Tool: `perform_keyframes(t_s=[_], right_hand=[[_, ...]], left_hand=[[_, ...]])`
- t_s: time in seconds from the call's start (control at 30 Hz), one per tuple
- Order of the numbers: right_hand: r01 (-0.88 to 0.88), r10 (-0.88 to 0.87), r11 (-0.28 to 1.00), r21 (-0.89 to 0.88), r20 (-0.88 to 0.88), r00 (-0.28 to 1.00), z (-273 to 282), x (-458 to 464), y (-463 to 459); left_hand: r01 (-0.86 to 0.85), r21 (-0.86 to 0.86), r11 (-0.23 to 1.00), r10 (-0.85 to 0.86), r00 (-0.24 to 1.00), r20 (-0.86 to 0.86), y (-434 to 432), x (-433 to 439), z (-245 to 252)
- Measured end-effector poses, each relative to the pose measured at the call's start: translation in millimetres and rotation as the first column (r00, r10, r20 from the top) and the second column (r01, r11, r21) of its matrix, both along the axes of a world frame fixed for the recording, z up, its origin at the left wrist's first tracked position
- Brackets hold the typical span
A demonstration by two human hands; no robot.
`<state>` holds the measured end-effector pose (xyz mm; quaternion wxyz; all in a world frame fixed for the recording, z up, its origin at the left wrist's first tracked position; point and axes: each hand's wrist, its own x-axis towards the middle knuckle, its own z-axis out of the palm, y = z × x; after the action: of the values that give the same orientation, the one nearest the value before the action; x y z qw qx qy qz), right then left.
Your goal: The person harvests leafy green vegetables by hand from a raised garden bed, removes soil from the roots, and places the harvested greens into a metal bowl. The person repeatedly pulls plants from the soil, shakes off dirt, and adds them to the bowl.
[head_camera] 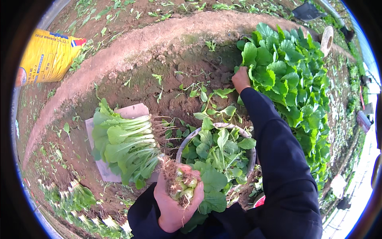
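Note:
My left hand (179, 194) is closed around a small bunch of rooted leafy greens (186, 186), roots upward, leaves hanging to the right. At the left edge of the standing leafy greens (286, 71), my right hand (241, 79) reaches in among the lowest leaves; its fingertips are partly hidden, so its grip cannot be made out. A round basin (252, 155) full of loose leaves stands just beyond my left hand. To its left, a pile of pulled greens (128, 143) lies on a flat sheet (104, 170), roots pointing right.
A yellow printed sack (49, 56) lies at the upper left. Bundled greens (79, 194) rest on the soil at the lower left. A roll (327, 41) stands beyond the crop, near a dark object (307, 12). A raised soil ridge (143, 38) curves across the far side.

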<state>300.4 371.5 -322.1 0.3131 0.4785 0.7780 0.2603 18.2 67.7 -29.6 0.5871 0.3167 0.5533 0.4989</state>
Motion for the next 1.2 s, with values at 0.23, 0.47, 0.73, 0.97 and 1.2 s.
perform_keyframes(t_s=[0.23,0.47,0.73,0.97,1.2], right_hand=[[0.078,-0.043,0.987,-0.139,0.236,0.971,-7,6,10],[0.237,-0.183,0.950,-0.202,0.253,0.950,-26,10,24],[0.446,-0.437,0.867,-0.222,0.090,0.895,-45,27,36],[0.459,-0.466,0.881,-0.115,-0.045,0.884,-56,37,7],[0.479,-0.363,0.878,0.020,-0.624,0.692,-82,69,-24]], left_hand=[[-0.015,-0.065,0.998,0.012,0.999,-0.041,7,1,5],[0.022,-0.002,1.000,-0.022,0.991,-0.130,9,-1,1],[0.035,-0.042,0.999,-0.040,0.990,-0.133,5,-3,4],[0.025,-0.035,0.999,-0.028,0.996,-0.086,4,-1,8],[0.014,-0.036,0.999,-0.017,0.995,-0.095,-1,-3,12]])
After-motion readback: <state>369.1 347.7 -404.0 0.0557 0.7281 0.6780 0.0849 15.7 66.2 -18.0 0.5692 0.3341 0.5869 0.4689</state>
